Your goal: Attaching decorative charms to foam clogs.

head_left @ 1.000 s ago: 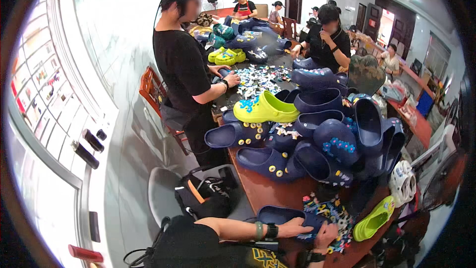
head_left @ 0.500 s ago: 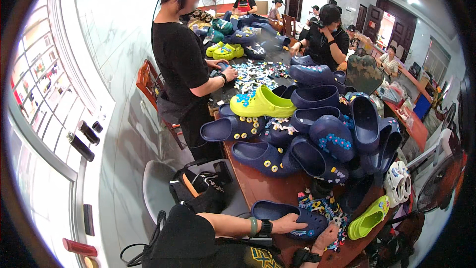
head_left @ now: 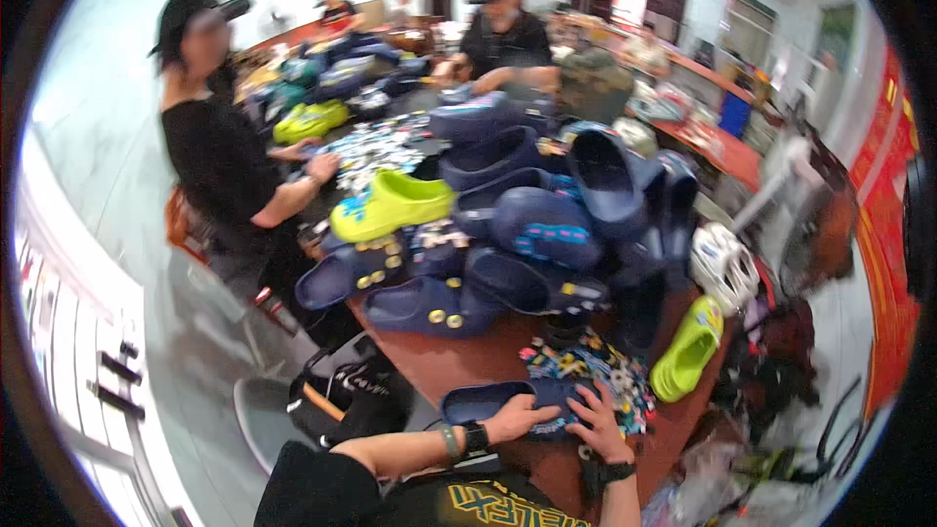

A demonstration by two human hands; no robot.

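A navy clog (head_left: 478, 400) lies at the near edge of the table with its heel to the left. My left hand (head_left: 524, 418) grips it at the side, thumb over the upper. Over the toe end, my right hand (head_left: 602, 426) rests with fingers spread, touching the clog's top. Whether a small charm sits under those fingertips is hidden. Just beyond the toe is a heap of small colourful shoe charms (head_left: 595, 361). A lime-green clog (head_left: 688, 351) stands to the right of the charms.
A large pile of navy clogs (head_left: 547, 224) fills the table's middle, with another lime clog (head_left: 390, 205) on it. White clogs (head_left: 722, 268) sit at the right edge. A person in black (head_left: 220, 137) stands at left by more charms (head_left: 381, 151); another sits across. A grey chair (head_left: 256, 420) holds a black bag.
My right hand has moved from beside the charms onto the clog's toe, its fingers now spreading. My left hand keeps its grip. The view has swung to the right and is blurred.
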